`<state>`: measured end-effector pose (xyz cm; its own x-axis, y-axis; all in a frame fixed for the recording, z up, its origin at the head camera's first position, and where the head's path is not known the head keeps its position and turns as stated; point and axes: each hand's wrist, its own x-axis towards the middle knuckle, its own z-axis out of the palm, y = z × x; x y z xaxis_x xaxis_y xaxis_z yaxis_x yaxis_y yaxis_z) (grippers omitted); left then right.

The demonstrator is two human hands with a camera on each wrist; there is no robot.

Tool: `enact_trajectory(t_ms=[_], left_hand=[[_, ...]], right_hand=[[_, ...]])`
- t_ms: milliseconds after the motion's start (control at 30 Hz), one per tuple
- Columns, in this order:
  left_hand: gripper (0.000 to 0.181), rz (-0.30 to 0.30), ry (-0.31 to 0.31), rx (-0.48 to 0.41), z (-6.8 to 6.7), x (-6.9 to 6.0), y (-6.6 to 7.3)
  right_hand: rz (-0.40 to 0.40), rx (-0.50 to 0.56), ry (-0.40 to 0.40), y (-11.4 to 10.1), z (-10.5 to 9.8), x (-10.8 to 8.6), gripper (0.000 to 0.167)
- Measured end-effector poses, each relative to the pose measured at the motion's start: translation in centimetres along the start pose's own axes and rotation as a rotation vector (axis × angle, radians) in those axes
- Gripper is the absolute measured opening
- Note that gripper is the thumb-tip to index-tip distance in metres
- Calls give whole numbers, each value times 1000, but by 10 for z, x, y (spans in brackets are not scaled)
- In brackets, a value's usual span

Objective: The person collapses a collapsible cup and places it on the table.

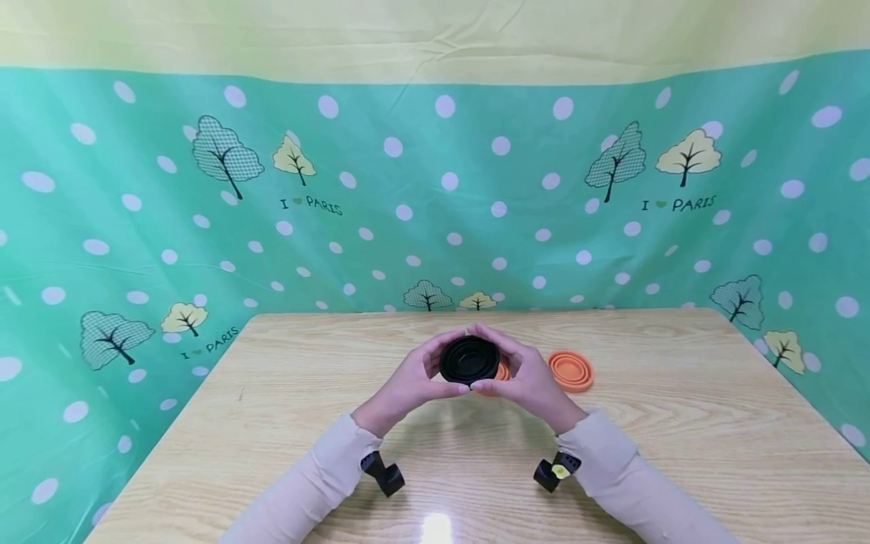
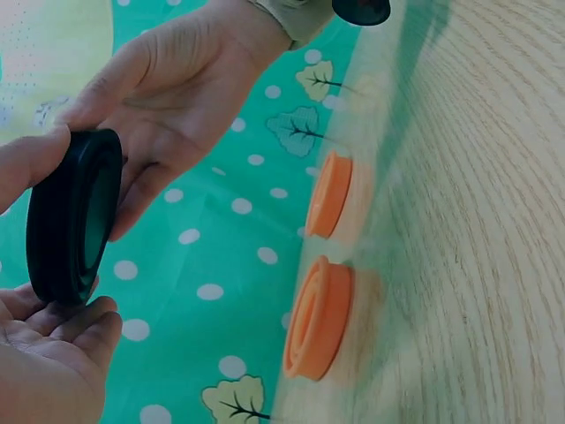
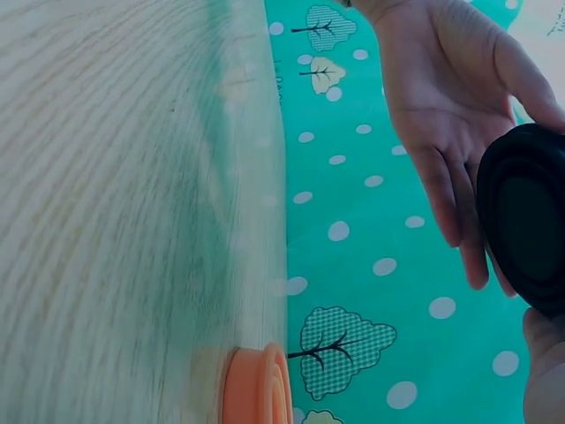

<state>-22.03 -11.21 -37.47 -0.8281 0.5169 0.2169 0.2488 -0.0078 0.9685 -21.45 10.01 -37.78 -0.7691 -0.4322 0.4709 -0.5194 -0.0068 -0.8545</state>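
A black ringed collapsible cup, folded flat, is held up above the table between both hands. On its left side, my left hand grips the rim with thumb below and fingers curved around. My right hand holds the opposite side in the same way, and the fingertips of both hands nearly meet at the top. The left wrist view shows the black cup edge-on as a thick flat disc. In the right wrist view its dark round face is seen, partly cut off by the frame.
An orange folded cup lies on the wooden table right of the hands. Another orange cup is mostly hidden behind my right hand; the left wrist view shows both. A green dotted cloth hangs behind the table.
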Motion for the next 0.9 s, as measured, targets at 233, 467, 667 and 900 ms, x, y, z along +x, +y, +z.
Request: enact_trajectory(t_ms=[233,467,667,900], left_hand=[[73,9,29,-6,-2,-1,-3],[74,-9,80,-14,-5,-4,-5],[77,-96,184,-54,-9,-9,-14],[73,-181,308,-157,-18,-9,-29]], right_hand=[[0,-3,-31,0,4,2,81],[31,-50,-28,-3,-3,-1,81],[72,-151,0,0,-17,-10,75],[132,-170,72,3,-41,-20,63]])
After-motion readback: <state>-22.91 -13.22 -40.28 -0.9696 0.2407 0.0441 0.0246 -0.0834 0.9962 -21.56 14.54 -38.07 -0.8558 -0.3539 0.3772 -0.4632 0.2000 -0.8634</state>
